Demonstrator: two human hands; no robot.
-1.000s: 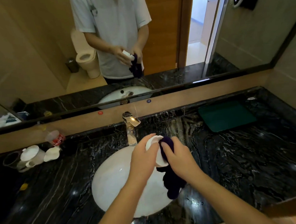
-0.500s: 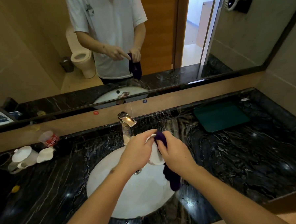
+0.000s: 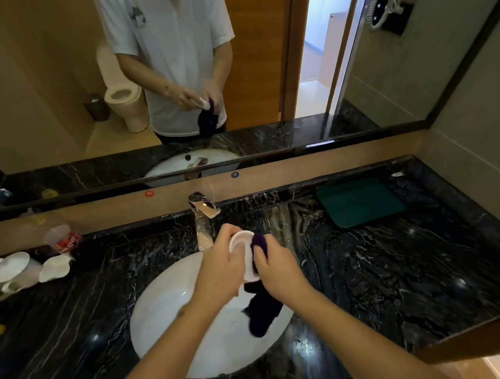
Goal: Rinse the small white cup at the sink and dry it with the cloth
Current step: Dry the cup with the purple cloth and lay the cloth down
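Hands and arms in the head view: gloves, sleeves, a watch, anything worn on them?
Nothing worn that I can see. The left hand and right hand are bare, with no gloves, rings or watch visible. Both forearms are bare up to the bottom edge of the frame. In the mirror the person wears a light short-sleeved shirt with sleeves ending above the elbows.

A black white-veined marble bench [image 3: 406, 268] spreads around the hands; beyond them a wide wall mirror [image 3: 63, 83] reflects a wooden door [image 3: 259, 49] and beige tiled walls.
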